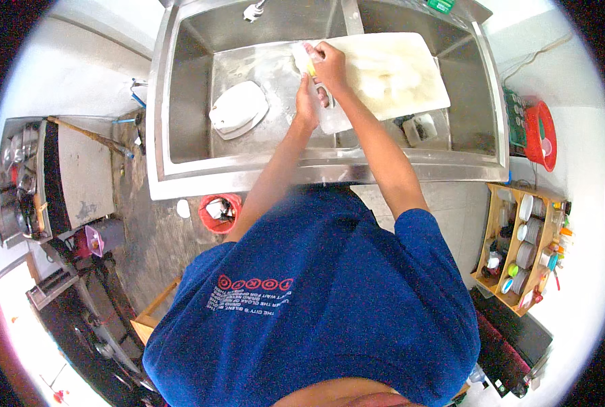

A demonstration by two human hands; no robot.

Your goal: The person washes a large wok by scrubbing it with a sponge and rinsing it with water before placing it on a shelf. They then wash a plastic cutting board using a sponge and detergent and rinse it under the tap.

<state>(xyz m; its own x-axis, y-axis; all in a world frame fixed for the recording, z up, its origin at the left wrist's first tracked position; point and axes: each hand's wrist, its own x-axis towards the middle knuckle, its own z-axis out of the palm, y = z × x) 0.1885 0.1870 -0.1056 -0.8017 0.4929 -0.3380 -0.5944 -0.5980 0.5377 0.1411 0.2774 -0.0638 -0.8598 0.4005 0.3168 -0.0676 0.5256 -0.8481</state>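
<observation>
My left hand (306, 104) holds the lower left side of a clear and white plastic package (302, 58) with a yellow patch. The fingers of my right hand (330, 65) are closed on its upper right part, with something pinkish at the fingertips. Just below, brownish-pink pieces, perhaps sausages, (323, 96) show between my wrists, beside a translucent sheet or tray (333, 121). A large white cutting board with yellowish stains (414, 71) lies right of my hands, across the divider of the steel sink (262, 173). White dishes or lids (239, 107) are stacked at left.
A faucet head (253, 12) is at the sink's far side. A clear container (424, 128) stands in the right basin, partly near the board. A red bin (220, 212) with waste is on the floor at left. A wooden dish rack (516, 249) and red basin (541, 135) are at right.
</observation>
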